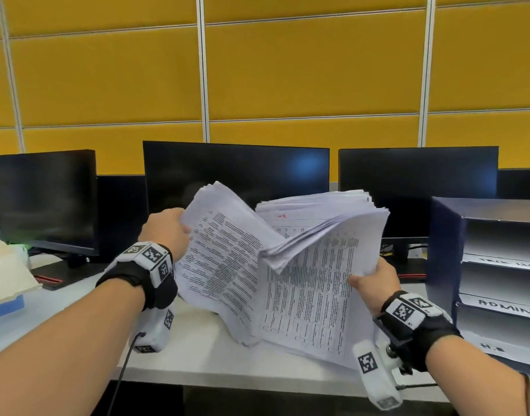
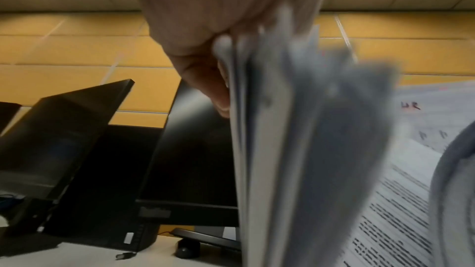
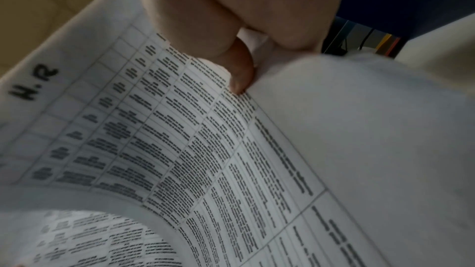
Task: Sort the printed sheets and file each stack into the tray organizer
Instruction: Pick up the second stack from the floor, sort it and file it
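Backing white desk (image 1: 197, 340) with dark monitors (image 1: 236, 172), yellow wall panels (image 1: 314, 67)

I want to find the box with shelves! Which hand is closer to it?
The right hand. It grips the printed white paper sheets just left of the dark blue tray organizer. The left hand holds the sheets' far side, farther away.

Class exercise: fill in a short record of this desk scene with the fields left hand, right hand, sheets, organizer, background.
left hand: grips the left bundle of printed sheets
right hand: grips the right bundle, marked H.R
sheets: held above the desk, fanned apart
organizer: at right, tiers labelled ADMIN and H.R
background: three dark monitors, yellow wall panels
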A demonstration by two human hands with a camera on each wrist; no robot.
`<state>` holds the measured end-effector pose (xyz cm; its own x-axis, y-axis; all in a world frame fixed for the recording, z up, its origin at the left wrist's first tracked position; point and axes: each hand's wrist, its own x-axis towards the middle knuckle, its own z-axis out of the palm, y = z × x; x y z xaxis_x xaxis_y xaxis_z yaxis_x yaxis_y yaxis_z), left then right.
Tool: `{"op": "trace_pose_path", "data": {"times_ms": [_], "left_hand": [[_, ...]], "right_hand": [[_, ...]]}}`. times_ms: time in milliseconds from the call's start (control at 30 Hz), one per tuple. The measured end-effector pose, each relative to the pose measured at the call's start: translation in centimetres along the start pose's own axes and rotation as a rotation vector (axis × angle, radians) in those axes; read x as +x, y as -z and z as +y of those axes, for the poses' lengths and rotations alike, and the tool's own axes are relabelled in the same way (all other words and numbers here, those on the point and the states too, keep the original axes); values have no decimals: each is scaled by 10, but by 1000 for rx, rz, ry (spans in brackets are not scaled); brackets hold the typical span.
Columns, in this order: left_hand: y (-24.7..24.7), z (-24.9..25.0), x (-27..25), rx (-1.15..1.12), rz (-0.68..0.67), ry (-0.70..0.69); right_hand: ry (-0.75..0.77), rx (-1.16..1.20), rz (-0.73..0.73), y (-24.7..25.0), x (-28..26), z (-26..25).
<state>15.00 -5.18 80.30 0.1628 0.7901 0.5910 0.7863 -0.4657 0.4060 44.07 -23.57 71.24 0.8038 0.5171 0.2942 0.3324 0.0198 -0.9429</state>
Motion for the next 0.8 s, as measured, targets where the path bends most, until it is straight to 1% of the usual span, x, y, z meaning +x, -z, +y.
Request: {"op": "trace_pose_path", "data": {"times_ms": [100,267,467,533,600,667,800], "left_hand": [[11,-10,5,16,24,36],[27,-17,3,45,62,55],[39,-13,1,49,82,70],[45,-13,1,42,76,67],[48,-8,0,21,50,34],[48,2,-3,-39,18,-11],[39,38,-8,-176,-66,-138]], "right_hand": [[-12,-28,49,6,1,2],[14,-58,98,22,-6,-3],[66,-84,85,39,-18,-14],[61,-45,41,45,-19,-13],[48,5,-23,48,-19,-12],[71,32,-75,50,-17,-10],[120,33,-139,36,-10,-7]]}}
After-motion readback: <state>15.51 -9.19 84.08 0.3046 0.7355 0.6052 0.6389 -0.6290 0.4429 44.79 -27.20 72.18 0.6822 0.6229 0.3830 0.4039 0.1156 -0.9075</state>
